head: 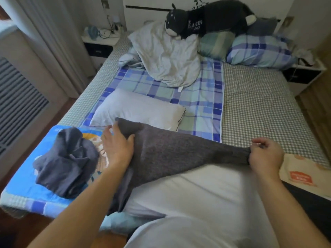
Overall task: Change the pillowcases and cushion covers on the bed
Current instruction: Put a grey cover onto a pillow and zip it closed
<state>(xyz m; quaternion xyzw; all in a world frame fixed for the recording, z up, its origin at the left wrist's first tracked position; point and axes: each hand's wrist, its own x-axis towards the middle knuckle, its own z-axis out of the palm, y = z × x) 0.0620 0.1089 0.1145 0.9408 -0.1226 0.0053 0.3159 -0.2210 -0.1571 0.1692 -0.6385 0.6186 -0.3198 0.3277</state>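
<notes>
While both hands' fingers clamp the grey pillowcase edges — left hand, right hand — bare checked sheet lies beyond.

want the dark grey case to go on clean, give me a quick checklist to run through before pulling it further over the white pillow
1. Left hand holds a corner of the grey pillowcase: ok, fingers curl into the fabric.
2. Right hand holds the other corner: ok, it pinches the bunched end.
3. Case stretched between the hands: ok, it spans across without a sag.
4. White pillow inside the case opening: cannot tell, the opening is hidden.
5. Bundle of dark cloth apart from the case: ok, it lies to the left.
6. Second bare pillow out of the way: not ok, the case's far corner overlaps it.
</notes>
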